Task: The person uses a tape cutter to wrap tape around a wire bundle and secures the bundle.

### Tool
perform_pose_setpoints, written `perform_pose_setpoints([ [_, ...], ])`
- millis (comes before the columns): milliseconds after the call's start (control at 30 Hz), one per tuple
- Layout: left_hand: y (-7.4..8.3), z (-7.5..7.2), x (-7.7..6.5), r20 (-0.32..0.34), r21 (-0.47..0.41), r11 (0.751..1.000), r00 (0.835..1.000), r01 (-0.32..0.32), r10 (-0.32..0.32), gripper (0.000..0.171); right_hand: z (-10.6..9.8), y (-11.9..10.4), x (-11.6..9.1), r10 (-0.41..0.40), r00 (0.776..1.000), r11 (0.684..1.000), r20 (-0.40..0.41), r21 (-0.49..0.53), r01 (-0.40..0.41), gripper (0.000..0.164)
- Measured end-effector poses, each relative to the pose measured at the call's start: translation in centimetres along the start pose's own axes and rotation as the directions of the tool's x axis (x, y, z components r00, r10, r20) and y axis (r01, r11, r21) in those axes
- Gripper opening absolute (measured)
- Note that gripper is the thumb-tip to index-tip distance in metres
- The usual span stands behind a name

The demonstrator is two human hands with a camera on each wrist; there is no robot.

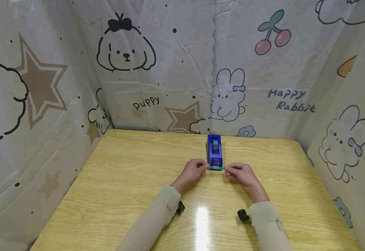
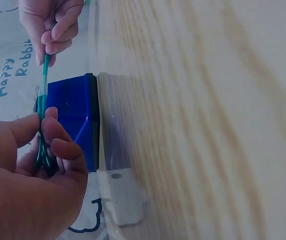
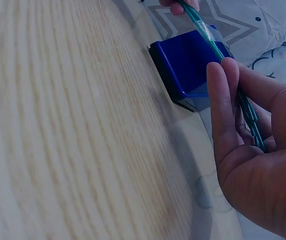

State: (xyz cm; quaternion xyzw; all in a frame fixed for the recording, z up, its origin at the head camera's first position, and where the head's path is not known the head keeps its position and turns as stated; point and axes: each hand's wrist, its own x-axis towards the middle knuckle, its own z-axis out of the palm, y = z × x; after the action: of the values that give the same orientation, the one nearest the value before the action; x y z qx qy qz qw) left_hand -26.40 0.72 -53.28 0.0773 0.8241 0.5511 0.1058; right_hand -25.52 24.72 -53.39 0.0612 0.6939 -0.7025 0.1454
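Note:
Between my two hands stretches a slim bundle of green strands, level and just in front of a blue tape dispenser. My left hand pinches its left end between thumb and fingers; looped strand ends show inside the curled fingers in the left wrist view. The right end is pinched by my right hand, with more strands running into the palm. A piece of clear tape lies around the middle of the bundle. In the dispenser sits a tape roll.
The dispenser stands on a wooden table, toward its back edge. Printed cloth with cartoon animals and stars hangs behind the table and at both sides. Black wrist devices sit by both sleeves.

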Motion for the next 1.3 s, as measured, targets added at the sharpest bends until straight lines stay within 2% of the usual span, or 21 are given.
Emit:
perform_pose_setpoints([
  [167,0.0,-0.2,0.5,-0.031,0.047,0.999,0.999,-0.005,0.007,0.031,-0.1,0.0,0.1,-0.007,1.000,1.000,0.002,-0.011,0.007,0.040],
  [267,0.0,-0.5,1.0,-0.013,0.043,0.999,1.000,-0.006,0.006,0.025,-0.2,0.1,0.2,-0.004,1.000,1.000,0.004,-0.006,0.004,0.038],
  [433,0.3,-1.3,1.9,0.063,-0.061,0.998,0.998,0.006,-0.002,0.013,-0.3,0.1,0.4,-0.003,1.000,1.000,-0.002,-0.011,0.003,0.037],
  [600,0.5,-1.4,2.1,0.108,-0.170,0.984,0.993,0.061,-0.042,0.015,-0.3,0.0,0.4,-0.013,1.000,1.000,-0.009,-0.026,0.013,0.036],
  [733,0.3,-1.0,2.0,0.098,-0.178,0.983,0.994,0.054,-0.037,0.015,-0.2,0.0,0.4,-0.017,1.000,0.999,-0.014,-0.032,0.017,0.032],
  [933,0.7,-0.6,1.8,0.037,-0.152,0.988,0.999,-0.009,0.014,0.004,0.0,0.0,0.7,-0.027,0.999,1.000,-0.038,-0.012,0.026,0.029],
  [967,0.8,-0.5,1.8,0.026,-0.143,0.990,0.999,-0.020,0.024,0.005,0.1,0.0,0.7,-0.028,0.999,1.000,-0.042,-0.010,0.027,0.030],
  [1133,0.9,-0.5,1.7,0.001,-0.095,0.994,0.998,-0.060,0.060,0.030,0.3,-0.2,0.7,-0.039,0.998,0.999,-0.057,-0.025,0.038,0.031],
  [1300,0.9,-0.5,1.8,0.015,-0.080,0.994,0.997,-0.073,0.075,0.034,0.3,-0.3,0.7,-0.047,0.998,0.998,-0.045,-0.047,0.045,0.035],
])
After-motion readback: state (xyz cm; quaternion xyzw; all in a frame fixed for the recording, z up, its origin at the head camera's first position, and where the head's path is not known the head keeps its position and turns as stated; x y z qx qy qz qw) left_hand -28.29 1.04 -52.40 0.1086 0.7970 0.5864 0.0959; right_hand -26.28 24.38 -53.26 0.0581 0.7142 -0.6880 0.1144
